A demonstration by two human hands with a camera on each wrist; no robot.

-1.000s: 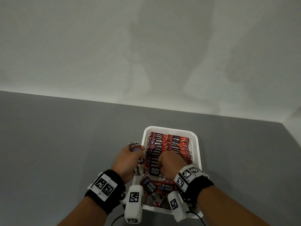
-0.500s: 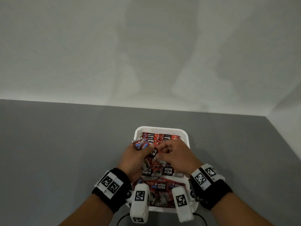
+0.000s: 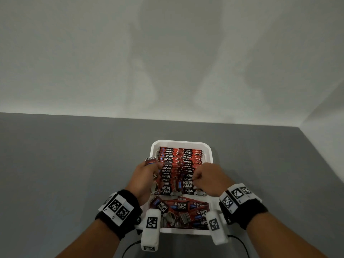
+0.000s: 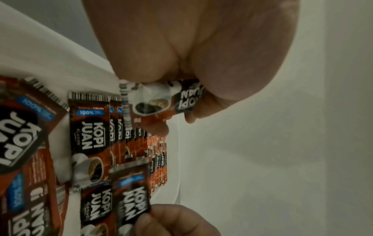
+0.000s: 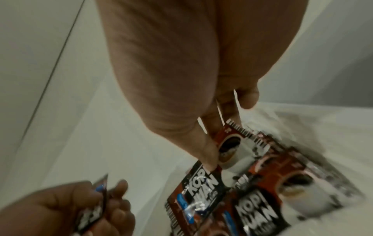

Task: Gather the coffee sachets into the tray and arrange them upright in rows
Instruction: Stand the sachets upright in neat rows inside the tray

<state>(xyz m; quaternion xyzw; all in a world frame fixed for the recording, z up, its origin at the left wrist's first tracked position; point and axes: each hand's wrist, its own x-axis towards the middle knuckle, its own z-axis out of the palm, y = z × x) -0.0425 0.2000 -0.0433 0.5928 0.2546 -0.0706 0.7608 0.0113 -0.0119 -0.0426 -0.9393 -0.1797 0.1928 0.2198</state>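
Observation:
A white tray (image 3: 210, 151) on the grey table holds two rows of upright red-and-black coffee sachets (image 3: 168, 164). More loose sachets (image 3: 178, 207) lie flat at its near end. My left hand (image 3: 154, 165) is over the tray's left rim and grips one sachet (image 3: 150, 162), which also shows in the left wrist view (image 4: 161, 102). My right hand (image 3: 194, 178) is at the near end of the right row and pinches the front sachet (image 3: 188, 185) between thumb and fingers. The right wrist view shows this pinched sachet (image 5: 230, 153) close up.
The grey table (image 3: 74, 164) stretches to the left of and beyond the tray and meets a pale wall (image 3: 167, 62) at the back. On the right the table ends at a side wall (image 3: 327, 155). A black cable (image 3: 130, 248) runs below the tray's near edge.
Half a second ago both hands met over the far half of the tray. They have since parted: the left went to the left rim, the right to the near end of the right row.

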